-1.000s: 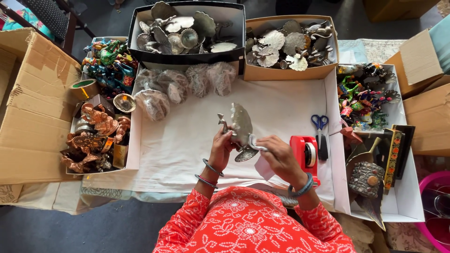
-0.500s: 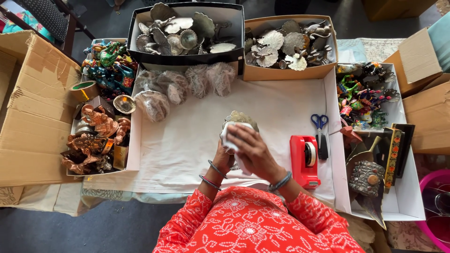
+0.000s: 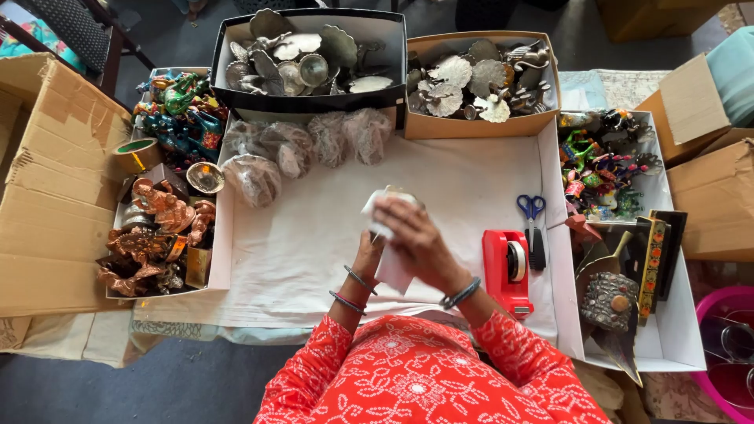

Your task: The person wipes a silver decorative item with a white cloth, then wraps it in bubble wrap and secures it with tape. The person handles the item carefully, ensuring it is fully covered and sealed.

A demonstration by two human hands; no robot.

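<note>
Since the earlier frame, white paper (image 3: 390, 235) now covers the ornament; your right hand (image 3: 416, 239) and left hand (image 3: 369, 255) clasp it, left of the red tape dispenser (image 3: 508, 267); fold corners snugly.

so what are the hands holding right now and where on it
Both hands hold a small bundle wrapped in white paper above the white work sheet. The right hand covers its top and front; the left hand supports it from below. The contents are hidden.
</note>
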